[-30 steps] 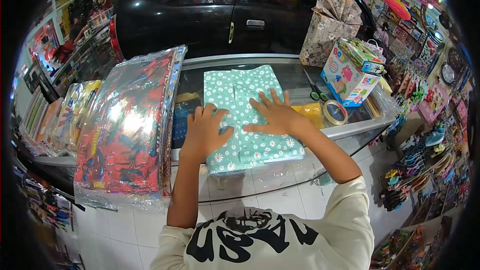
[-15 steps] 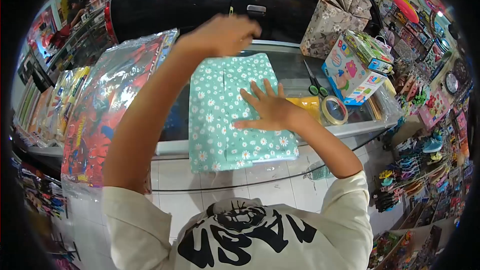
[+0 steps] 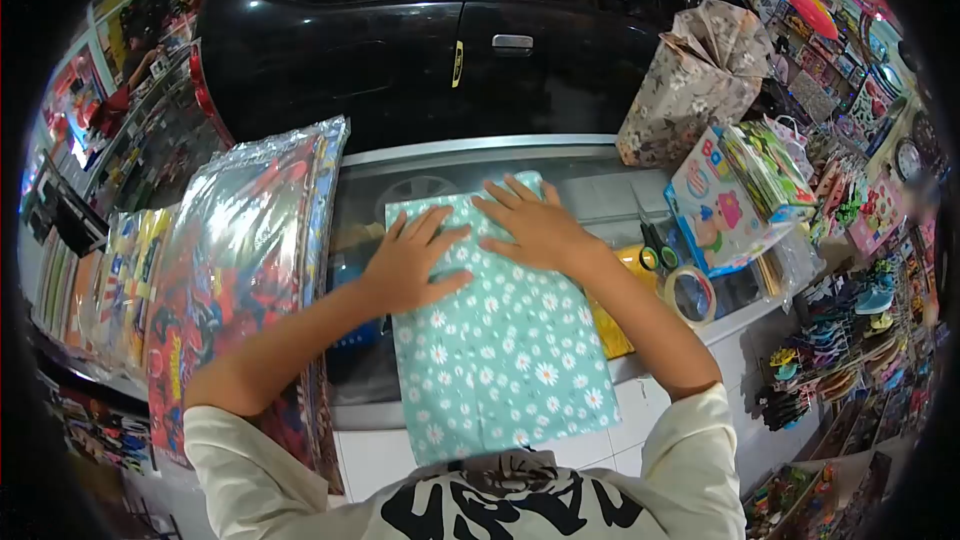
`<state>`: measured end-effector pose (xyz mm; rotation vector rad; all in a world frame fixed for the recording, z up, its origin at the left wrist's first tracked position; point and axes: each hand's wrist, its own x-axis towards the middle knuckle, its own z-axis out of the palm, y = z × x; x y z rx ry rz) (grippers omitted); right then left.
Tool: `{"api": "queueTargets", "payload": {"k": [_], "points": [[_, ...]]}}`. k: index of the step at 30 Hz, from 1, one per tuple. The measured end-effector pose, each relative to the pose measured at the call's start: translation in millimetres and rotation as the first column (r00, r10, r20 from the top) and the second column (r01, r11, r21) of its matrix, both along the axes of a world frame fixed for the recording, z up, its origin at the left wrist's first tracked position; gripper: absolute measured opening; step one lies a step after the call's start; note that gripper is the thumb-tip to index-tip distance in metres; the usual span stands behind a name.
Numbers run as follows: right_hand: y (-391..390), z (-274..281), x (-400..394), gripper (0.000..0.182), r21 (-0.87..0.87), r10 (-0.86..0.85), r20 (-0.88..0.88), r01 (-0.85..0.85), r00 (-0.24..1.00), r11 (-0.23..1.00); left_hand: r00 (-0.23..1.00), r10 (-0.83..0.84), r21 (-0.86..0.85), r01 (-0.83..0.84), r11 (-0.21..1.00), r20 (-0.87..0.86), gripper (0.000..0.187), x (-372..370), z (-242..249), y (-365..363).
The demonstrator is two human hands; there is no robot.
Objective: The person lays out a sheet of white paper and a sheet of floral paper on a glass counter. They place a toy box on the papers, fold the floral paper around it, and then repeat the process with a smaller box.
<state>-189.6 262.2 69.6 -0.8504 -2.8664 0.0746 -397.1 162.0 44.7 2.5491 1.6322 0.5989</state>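
Observation:
A green daisy-patterned paper packet (image 3: 500, 360) lies over the near edge of the glass counter, its lower end reaching my shirt. My left hand (image 3: 415, 260) rests on its upper left part, fingers spread and pointing up. Against its upper right part lies my right hand (image 3: 530, 225), also flat with the fingers apart. Right of the packet are a yellow packet (image 3: 612, 325), black-and-green scissors (image 3: 657, 250) and a roll of tape (image 3: 690, 297).
Plastic-wrapped red sheets (image 3: 235, 270) lie on the left of the glass counter (image 3: 480, 153). A floral wrapped package (image 3: 690, 90) and a toy box (image 3: 715, 210) stand at the right. Behind is a black car (image 3: 380, 60); shelves of goods line the right side.
My left hand has come down from the air onto the packet. My right hand has moved up along it. The packet sits lower in view, nearer my body.

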Motion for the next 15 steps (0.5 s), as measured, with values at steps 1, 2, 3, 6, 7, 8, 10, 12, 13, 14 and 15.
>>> {"api": "queueTargets", "payload": {"k": [1,2,3,6,7,8,10,12,13,14,15], "points": [[2.7,-2.9,2.6,0.059,-0.026,-0.009,0.007,0.009,1.0,1.0,1.0,-0.001,-0.01,0.001,1.0,0.009,0.057,0.5,2.4,-0.4],[5.3,-6.2,4.5,0.06,-0.05,-0.02,0.016,0.02,1.0,0.999,1.0,-0.001,-0.022,0.001,1.0,0.007,0.057,2.0,7.4,-2.5],[6.5,-6.1,5.9,0.061,-0.065,-0.028,0.022,0.029,0.999,0.997,1.0,-0.001,-0.011,0.001,1.0,-0.01,0.057,1.1,8.2,-2.0],[2.6,-5.0,11.0,0.063,-0.102,-0.044,0.027,0.046,0.999,0.994,1.0,-0.002,-0.051,0.0,0.999,-0.03,0.059,1.2,9.1,0.2],[1.2,-5.7,10.6,0.063,-0.109,-0.056,0.027,0.059,0.998,0.992,0.999,0.001,-0.051,-0.003,0.999,-0.032,0.059,1.8,9.0,0.0],[0.4,-4.1,9.3,0.062,-0.11,-0.066,0.026,0.068,0.997,0.992,0.999,0.009,-0.046,-0.01,0.999,-0.036,0.059,2.7,8.8,-0.5],[0.2,-1.2,8.3,0.061,-0.111,-0.072,0.001,0.071,0.997,0.991,1.0,0.003,-0.001,-0.003,1.0,-0.014,0.06,2.5,2.9,0.8],[0.9,-1.4,8.0,0.061,-0.11,-0.069,-0.015,0.067,0.997,0.992,1.0,0.013,-0.044,-0.012,0.999,0.022,0.06,2.7,6.9,1.0],[0.9,-1.7,8.2,0.061,-0.113,-0.069,-0.022,0.066,0.997,0.991,0.999,0.018,-0.069,-0.015,0.998,0.042,0.06,3.5,9.7,1.0],[-0.3,-0.8,7.9,0.06,-0.104,-0.071,-0.028,0.068,0.997,0.992,0.999,0.023,-0.102,-0.02,0.995,0.023,0.06,4.1,11.4,1.5],[-0.4,-1.1,8.2,0.06,-0.094,-0.069,-0.029,0.066,0.997,0.993,0.999,0.026,-0.11,-0.023,0.994,0.025,0.06,4.8,12.4,1.8]]}}
